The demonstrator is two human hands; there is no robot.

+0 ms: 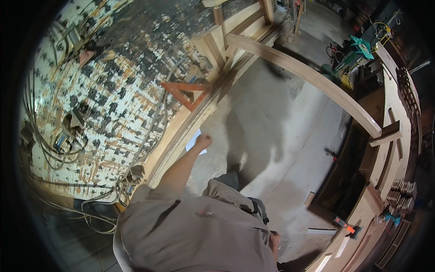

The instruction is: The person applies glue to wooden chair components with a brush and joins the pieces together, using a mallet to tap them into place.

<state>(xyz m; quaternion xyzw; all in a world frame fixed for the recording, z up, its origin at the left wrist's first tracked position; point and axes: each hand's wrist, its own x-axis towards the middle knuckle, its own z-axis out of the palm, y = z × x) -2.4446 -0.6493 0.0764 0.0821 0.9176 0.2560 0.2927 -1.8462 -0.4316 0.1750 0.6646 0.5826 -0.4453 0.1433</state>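
Note:
My left hand is held out over the floor beside the wooden rail of the workbench, its fingers curled. A white sheet of paper shows behind the hand and wrist; whether the fingers grip it is unclear. Farther up the bench edge lies an orange triangular set square. Low on the right, my right hand hangs near my waist, partly hidden by my shirt, and what it may hold cannot be seen.
A perforated, paint-stained bench top with cables spreads on the left. A long wooden beam spans from the upper frame to the right. There, a wooden surface bears an orange-handled tool. A cordless power tool sits beyond.

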